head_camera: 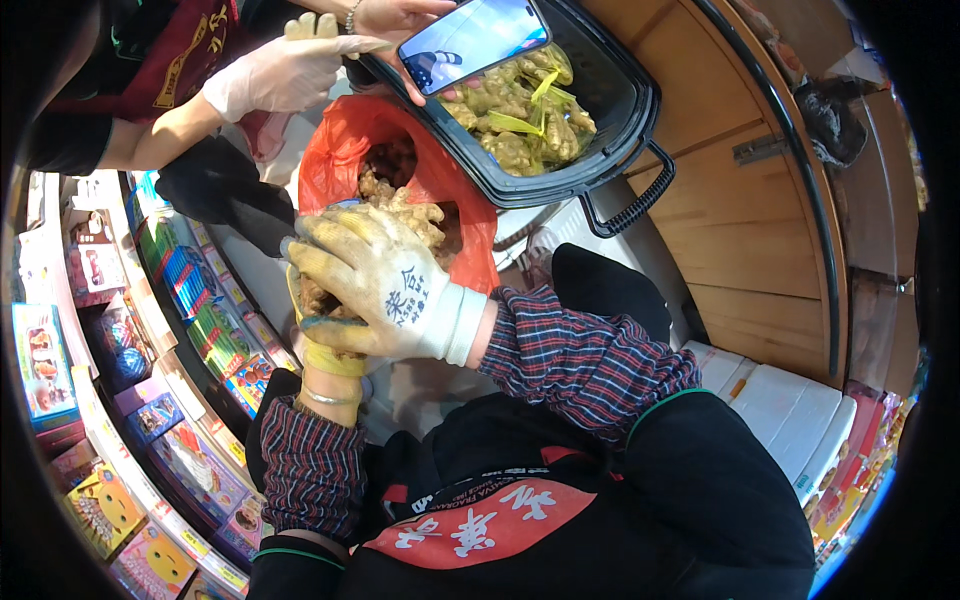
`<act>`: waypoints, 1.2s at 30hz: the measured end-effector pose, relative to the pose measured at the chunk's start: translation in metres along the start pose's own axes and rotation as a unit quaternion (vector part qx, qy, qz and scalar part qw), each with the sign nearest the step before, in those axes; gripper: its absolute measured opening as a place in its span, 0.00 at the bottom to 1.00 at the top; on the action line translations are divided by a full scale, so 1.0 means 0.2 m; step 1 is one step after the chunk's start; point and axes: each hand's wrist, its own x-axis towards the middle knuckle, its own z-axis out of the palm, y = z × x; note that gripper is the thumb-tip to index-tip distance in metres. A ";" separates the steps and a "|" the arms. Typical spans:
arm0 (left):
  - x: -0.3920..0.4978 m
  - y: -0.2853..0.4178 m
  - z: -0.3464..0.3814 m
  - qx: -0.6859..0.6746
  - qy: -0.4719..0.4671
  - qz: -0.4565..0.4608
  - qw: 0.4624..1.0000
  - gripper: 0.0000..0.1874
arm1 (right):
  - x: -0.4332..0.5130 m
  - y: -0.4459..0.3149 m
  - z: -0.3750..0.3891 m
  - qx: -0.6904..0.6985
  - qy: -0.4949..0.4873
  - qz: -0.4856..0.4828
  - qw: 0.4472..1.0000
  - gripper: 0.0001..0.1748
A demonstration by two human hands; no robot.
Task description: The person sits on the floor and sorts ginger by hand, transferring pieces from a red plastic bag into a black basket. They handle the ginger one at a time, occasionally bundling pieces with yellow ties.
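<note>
Both hands wear stained white and yellow work gloves and come together over a red plastic bag (474, 232). My right hand (367, 277) lies on top, palm down, bearing printed writing on its back. Beneath it, my left hand (334, 358) is mostly hidden, with the glove cuff and a bangle showing. Between the palms is a brown piece of ginger root (313, 296), only partly visible. More knobbly ginger (401, 210) sits in the mouth of the bag, just beyond my fingers.
A black basket (525, 196) with a ribbed handle holds bagged ginger (540, 112). Over it, a co-worker's bare hand holds a smartphone (476, 43); a gloved hand (281, 75) points towards it. Shelves of boxed snacks (176, 442) line the left. White foam boxes (780, 420) and a wooden cabinet (739, 225) stand right.
</note>
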 end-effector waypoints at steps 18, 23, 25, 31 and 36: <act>-0.03 0.09 0.14 0.587 0.120 0.131 0.790 0.26 | -0.04 0.19 -0.13 0.089 -0.050 0.233 0.967 0.48; 0.02 0.11 0.04 0.367 0.105 0.008 0.924 0.24 | -0.05 0.20 -0.13 0.060 -0.111 0.290 0.949 0.47; 0.02 0.12 0.04 0.359 0.056 0.014 0.931 0.20 | -0.06 0.21 -0.13 0.062 -0.124 0.283 0.949 0.46; 0.02 0.10 0.13 0.542 0.058 0.074 0.835 0.29 | -0.06 0.22 -0.16 0.141 -0.188 0.252 0.939 0.41; 0.00 0.09 0.22 0.555 0.047 0.094 0.825 0.36 | -0.07 0.18 -0.14 0.157 -0.154 0.307 0.926 0.30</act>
